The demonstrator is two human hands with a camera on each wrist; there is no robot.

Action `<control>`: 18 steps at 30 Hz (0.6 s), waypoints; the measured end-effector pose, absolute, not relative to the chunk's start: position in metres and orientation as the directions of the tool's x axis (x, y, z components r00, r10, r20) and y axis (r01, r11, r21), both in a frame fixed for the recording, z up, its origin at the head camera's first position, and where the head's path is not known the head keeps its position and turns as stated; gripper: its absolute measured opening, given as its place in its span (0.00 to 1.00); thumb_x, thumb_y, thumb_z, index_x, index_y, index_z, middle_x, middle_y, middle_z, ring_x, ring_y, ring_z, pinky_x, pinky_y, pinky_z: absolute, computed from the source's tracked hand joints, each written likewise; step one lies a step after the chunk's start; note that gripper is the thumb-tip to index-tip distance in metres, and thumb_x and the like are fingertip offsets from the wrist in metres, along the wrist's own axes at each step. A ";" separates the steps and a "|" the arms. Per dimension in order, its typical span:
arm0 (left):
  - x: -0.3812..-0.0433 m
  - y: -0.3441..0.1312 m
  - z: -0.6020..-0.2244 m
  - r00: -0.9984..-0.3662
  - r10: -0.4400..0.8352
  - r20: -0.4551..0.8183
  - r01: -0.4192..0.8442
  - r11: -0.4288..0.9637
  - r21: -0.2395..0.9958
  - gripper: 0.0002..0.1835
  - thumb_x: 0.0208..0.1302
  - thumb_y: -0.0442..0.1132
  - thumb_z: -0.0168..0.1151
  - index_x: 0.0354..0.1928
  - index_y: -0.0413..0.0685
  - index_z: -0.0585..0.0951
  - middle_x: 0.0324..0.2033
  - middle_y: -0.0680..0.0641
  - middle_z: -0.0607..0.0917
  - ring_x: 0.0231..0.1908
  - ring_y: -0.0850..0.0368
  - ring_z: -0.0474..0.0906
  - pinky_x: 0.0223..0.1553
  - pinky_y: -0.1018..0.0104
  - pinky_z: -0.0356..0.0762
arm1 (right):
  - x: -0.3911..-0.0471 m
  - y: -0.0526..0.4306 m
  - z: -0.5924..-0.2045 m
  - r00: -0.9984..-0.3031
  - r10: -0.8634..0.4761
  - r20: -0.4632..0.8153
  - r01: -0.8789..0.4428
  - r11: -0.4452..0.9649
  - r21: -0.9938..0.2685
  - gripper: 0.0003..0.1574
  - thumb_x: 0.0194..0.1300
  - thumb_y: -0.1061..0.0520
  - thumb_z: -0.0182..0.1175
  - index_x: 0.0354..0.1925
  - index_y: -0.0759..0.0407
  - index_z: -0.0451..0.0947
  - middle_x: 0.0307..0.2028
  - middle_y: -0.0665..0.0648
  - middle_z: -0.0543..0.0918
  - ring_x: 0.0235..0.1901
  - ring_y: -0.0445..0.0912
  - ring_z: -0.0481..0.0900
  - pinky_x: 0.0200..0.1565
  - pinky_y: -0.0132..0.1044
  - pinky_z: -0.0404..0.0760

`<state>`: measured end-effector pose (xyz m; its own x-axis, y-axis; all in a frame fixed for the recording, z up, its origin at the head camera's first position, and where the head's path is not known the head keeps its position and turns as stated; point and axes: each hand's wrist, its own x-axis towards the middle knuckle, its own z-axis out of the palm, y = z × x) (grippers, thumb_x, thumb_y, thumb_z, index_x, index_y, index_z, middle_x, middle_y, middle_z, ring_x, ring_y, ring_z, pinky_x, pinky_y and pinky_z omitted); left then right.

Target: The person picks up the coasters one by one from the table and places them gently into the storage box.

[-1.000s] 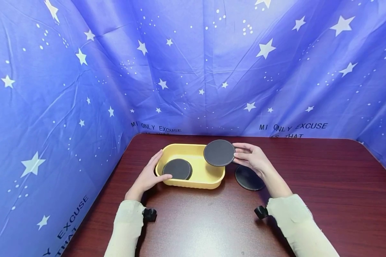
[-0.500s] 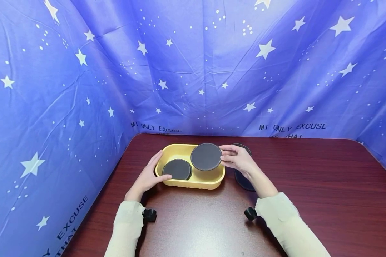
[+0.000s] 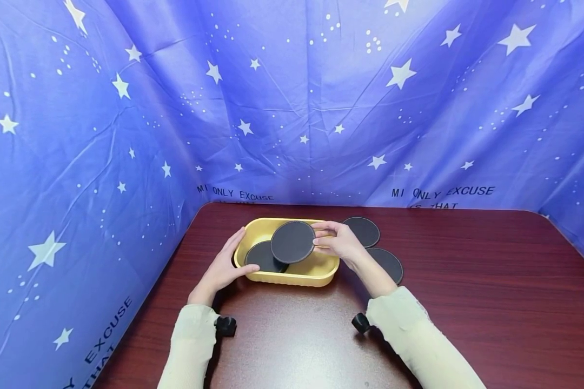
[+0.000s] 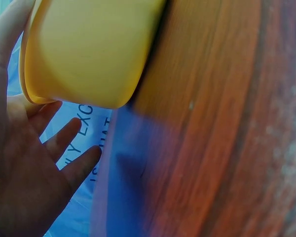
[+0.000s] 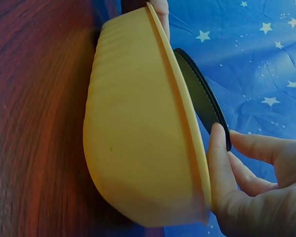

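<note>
Clearly, the right hand [image 3: 340, 243] pinches a black disc [image 3: 292, 242] over the yellow tub [image 3: 297, 279] the spread left hand [image 3: 221, 272] touches.

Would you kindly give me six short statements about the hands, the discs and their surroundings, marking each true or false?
1. The right hand pinches a black disc over the yellow box. True.
2. The left hand is away from the box. False: it touches the box's left end.
3. Two other discs lie on the table, right of the box. True.
4. The box has nothing inside. False: at least one disc lies at its left end.
5. The curtain is plain red. False: it is blue with white stars.
6. Both sleeves are pale. True.
</note>
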<state>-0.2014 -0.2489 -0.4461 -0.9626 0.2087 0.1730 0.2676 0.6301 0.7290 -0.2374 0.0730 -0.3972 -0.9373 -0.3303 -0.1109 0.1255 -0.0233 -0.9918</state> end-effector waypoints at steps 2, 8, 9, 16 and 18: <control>-0.201 -0.249 -0.446 -0.963 0.208 0.173 0.267 0.628 0.731 0.57 0.51 0.51 0.77 0.79 0.52 0.55 0.79 0.48 0.54 0.78 0.45 0.50 0.75 0.40 0.52 | -0.237 0.068 -0.397 -0.935 -0.334 -0.117 0.129 -0.016 -0.991 0.31 0.61 0.74 0.59 0.64 0.75 0.69 0.36 0.52 0.80 0.31 0.37 0.82 0.43 0.36 0.88; -0.201 -0.250 -0.446 -0.964 0.207 0.167 0.262 0.629 0.732 0.57 0.51 0.51 0.77 0.79 0.52 0.54 0.79 0.48 0.54 0.78 0.45 0.50 0.75 0.39 0.52 | -0.237 0.055 -0.396 -0.933 -0.333 -0.136 0.145 -0.002 -0.989 0.30 0.61 0.75 0.59 0.63 0.75 0.70 0.36 0.55 0.79 0.30 0.38 0.82 0.45 0.40 0.87; -0.201 -0.250 -0.446 -0.964 0.206 0.167 0.261 0.630 0.732 0.57 0.51 0.51 0.77 0.79 0.52 0.54 0.79 0.48 0.54 0.78 0.45 0.50 0.75 0.39 0.52 | -0.237 0.053 -0.396 -0.932 -0.335 -0.137 0.145 0.000 -0.989 0.30 0.61 0.75 0.59 0.63 0.75 0.70 0.36 0.55 0.79 0.30 0.38 0.82 0.45 0.41 0.87; -0.201 -0.250 -0.446 -0.963 0.210 0.170 0.266 0.627 0.733 0.57 0.51 0.50 0.78 0.79 0.51 0.55 0.79 0.47 0.54 0.78 0.44 0.51 0.75 0.39 0.52 | -0.238 0.040 -0.400 -0.921 -0.352 -0.166 0.173 0.011 -0.985 0.30 0.60 0.77 0.58 0.62 0.76 0.70 0.35 0.57 0.78 0.28 0.39 0.81 0.45 0.41 0.88; -0.201 -0.250 -0.446 -0.963 0.210 0.171 0.267 0.626 0.733 0.57 0.51 0.50 0.78 0.79 0.51 0.55 0.79 0.47 0.54 0.78 0.44 0.51 0.75 0.39 0.52 | -0.238 0.037 -0.401 -0.916 -0.358 -0.181 0.190 0.009 -0.982 0.29 0.60 0.77 0.58 0.61 0.76 0.70 0.35 0.57 0.77 0.28 0.39 0.80 0.44 0.41 0.88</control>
<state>-0.2009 -0.2495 -0.4459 -0.9625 0.2105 0.1712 0.2672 0.6259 0.7327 -0.2379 0.0372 -0.4015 -0.9162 -0.3578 -0.1805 0.1901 0.0086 -0.9817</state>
